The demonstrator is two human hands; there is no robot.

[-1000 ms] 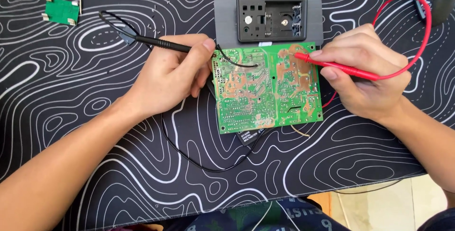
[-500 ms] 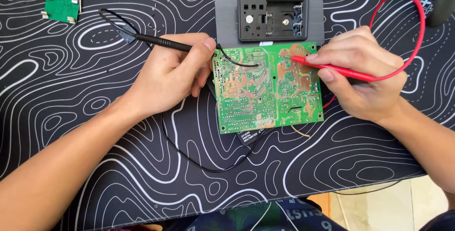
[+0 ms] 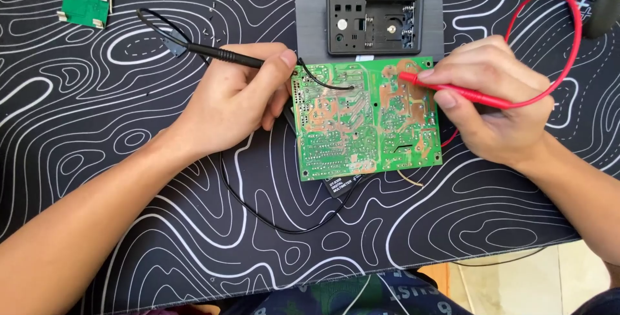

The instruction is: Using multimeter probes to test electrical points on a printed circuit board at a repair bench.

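Both probes sit on the green circuit board: the left hand pinches the black probe at its upper-left corner. The right hand pinches the red probe on an upper-right copper pad, so probing looks under way, with most solder points seemingly left.

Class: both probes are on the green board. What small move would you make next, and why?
Probably hold both steady. The black probe in the left hand meets the circuit board at its upper left edge; the red probe in the right hand touches a pad.
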